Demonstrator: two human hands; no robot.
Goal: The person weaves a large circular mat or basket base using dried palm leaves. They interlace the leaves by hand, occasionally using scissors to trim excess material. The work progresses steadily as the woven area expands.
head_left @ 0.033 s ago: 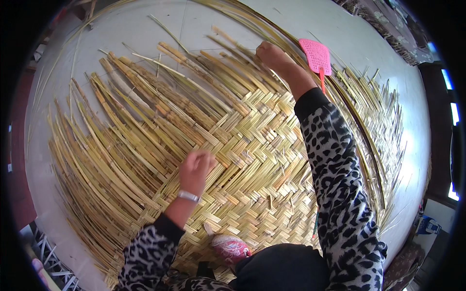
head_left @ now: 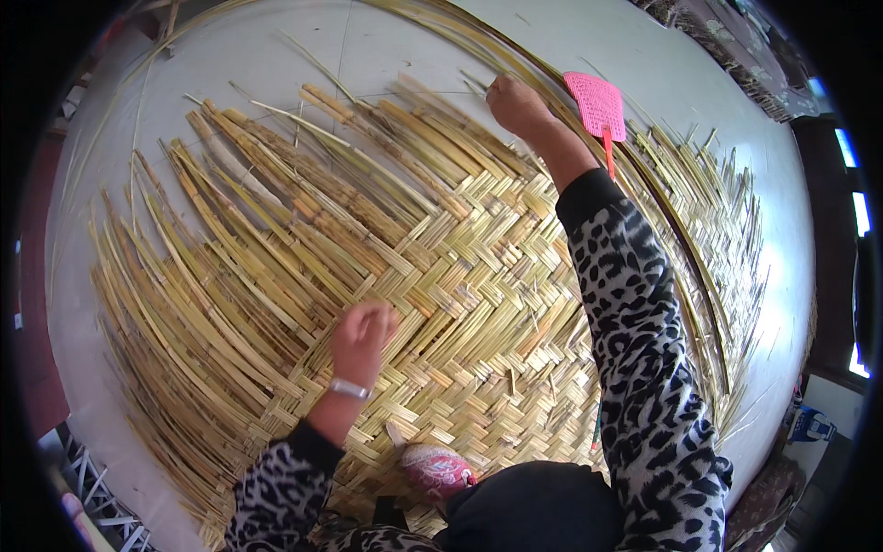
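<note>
A mat of split reed strips (head_left: 501, 317) in a herringbone weave lies under me, its long loose ends fanning out to the left and far side. At the far edge my right hand (head_left: 520, 106) is closed in a fist. A thin reed strip (head_left: 474, 83) pokes out at the fist's left side; the rest is hidden by the fingers. My left hand (head_left: 361, 336) hovers at or just over the left part of the weave, its fingers curled and slightly blurred. Whatever it holds, if anything, is hidden.
A pink fly swatter (head_left: 596, 106) lies just right of my right hand. Long dark strips (head_left: 685, 239) curve across the mat's right side. My shoe (head_left: 437, 469) rests on the weave. Pale floor tiles (head_left: 405, 41) surround the mat, with patterned fabric (head_left: 727, 51) at the far right.
My left hand has moved slightly nearer to me and left. My right hand has shifted a little. Loose strip ends beside it have moved and look blurred.
</note>
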